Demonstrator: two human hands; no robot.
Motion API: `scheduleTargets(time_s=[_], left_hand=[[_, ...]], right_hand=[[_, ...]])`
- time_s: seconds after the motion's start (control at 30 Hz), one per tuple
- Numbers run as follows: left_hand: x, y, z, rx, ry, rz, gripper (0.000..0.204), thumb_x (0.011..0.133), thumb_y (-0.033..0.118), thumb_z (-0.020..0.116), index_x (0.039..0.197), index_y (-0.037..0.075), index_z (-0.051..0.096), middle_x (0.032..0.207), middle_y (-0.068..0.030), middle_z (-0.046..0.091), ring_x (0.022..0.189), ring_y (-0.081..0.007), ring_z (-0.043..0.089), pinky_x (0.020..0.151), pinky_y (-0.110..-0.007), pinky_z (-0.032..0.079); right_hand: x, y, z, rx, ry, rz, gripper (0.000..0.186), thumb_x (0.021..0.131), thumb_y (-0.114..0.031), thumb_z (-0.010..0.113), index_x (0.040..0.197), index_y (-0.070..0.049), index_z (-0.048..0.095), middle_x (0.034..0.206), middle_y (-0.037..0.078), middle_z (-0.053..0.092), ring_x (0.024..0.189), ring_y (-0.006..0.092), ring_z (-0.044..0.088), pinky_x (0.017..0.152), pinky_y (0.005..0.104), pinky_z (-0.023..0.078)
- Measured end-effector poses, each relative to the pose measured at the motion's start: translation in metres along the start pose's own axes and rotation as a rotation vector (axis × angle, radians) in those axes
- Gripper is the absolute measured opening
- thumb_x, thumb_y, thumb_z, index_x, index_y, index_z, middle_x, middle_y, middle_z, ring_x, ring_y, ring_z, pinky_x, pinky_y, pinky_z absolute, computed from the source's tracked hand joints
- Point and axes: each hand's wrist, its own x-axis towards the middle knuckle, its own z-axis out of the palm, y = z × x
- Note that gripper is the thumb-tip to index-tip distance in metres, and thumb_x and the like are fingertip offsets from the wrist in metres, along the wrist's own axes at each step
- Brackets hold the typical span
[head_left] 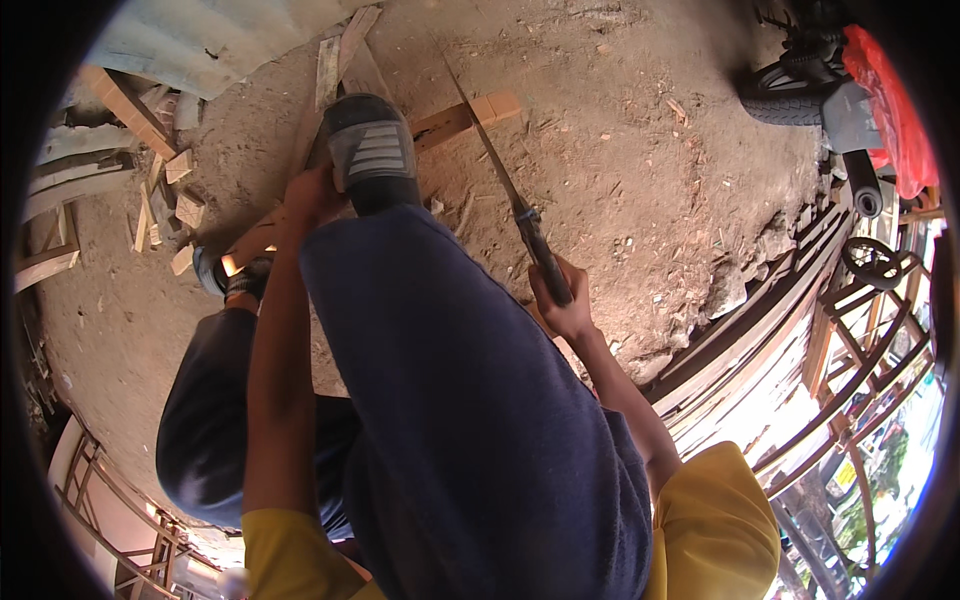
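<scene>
My right hand (pixel 565 300) is closed around the dark handle of a handsaw (pixel 492 150), whose thin blade points up and away to the left. The blade crosses over a wooden plank (pixel 445 125) near its far right end. That plank lies slantwise low over the ground, under my shoe (pixel 370 150), and its other end shows near my other foot. Against the left side of the shoe, my left hand (pixel 315 195) is closed on the plank, its fingertips partly hidden.
Wood offcuts (pixel 188 205) are scattered at the left, below a corrugated metal sheet (pixel 200 40). More boards lean beyond my shoe. At the right are a black tyre (pixel 785 108), a red plastic bag (pixel 890 110) and stacked timber strips (pixel 740 330). The ground (pixel 620 170) is bare dirt with wood chips.
</scene>
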Motion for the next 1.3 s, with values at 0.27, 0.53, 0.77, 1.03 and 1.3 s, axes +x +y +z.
scheduleTargets(time_s=[0.27, 0.53, 0.77, 1.03, 1.3], left_hand=[[-0.002, -0.016, 0.056, 0.376, 0.371, -0.042, 0.064, 0.074, 0.015, 0.064, 0.133, 0.013, 0.039, 0.119, -0.0116, 0.054, 0.115, -0.0275, 0.050, 0.094, -0.046, 0.039], [-0.001, -0.006, 0.010, 0.153, 0.198, 0.177, 0.055, 0.073, 0.000, 0.056, 0.126, 0.007, 0.047, 0.119, -0.0165, 0.054, 0.110, -0.0320, 0.052, 0.093, -0.045, 0.042], [-0.007, -0.004, -0.016, -0.009, -0.070, 0.204, 0.048, 0.071, -0.001, 0.057, 0.118, 0.005, 0.055, 0.096, -0.0214, 0.063, 0.088, -0.0372, 0.062, 0.077, -0.042, 0.049], [-0.006, -0.006, -0.024, -0.143, -0.267, 0.147, 0.048, 0.069, 0.008, 0.067, 0.116, 0.002, 0.057, 0.089, -0.0208, 0.066, 0.084, -0.0328, 0.065, 0.074, -0.040, 0.050], [-0.025, -0.010, -0.023, -0.103, -0.128, -0.027, 0.052, 0.067, 0.036, 0.074, 0.100, -0.003, 0.065, 0.090, -0.0218, 0.067, 0.090, -0.0346, 0.065, 0.080, -0.041, 0.050]], right_hand=[[0.053, -0.017, 0.017, 0.200, 0.136, 0.022, 0.022, 0.087, -0.019, 0.058, 0.083, 0.003, 0.060, 0.065, 0.004, 0.055, 0.060, 0.0095, 0.049, 0.053, 0.0293, 0.040], [0.042, 0.004, 0.001, 0.286, 0.333, -0.042, 0.022, 0.086, -0.021, 0.059, 0.075, -0.005, 0.050, 0.059, -0.001, 0.049, 0.046, 0.0065, 0.042, 0.043, 0.0243, 0.035], [0.045, -0.005, 0.004, 0.316, 0.267, -0.097, 0.018, 0.088, -0.018, 0.058, 0.078, -0.004, 0.050, 0.059, -0.001, 0.047, 0.048, 0.0060, 0.043, 0.042, 0.0227, 0.034], [0.052, -0.019, 0.017, 0.224, 0.159, -0.043, 0.020, 0.087, -0.020, 0.059, 0.081, -0.002, 0.054, 0.060, -0.001, 0.049, 0.051, 0.0062, 0.045, 0.045, 0.0241, 0.036], [0.058, -0.034, 0.019, 0.177, 0.127, 0.030, 0.020, 0.088, -0.016, 0.058, 0.084, 0.003, 0.058, 0.065, 0.004, 0.053, 0.062, 0.0087, 0.048, 0.053, 0.0293, 0.040]])
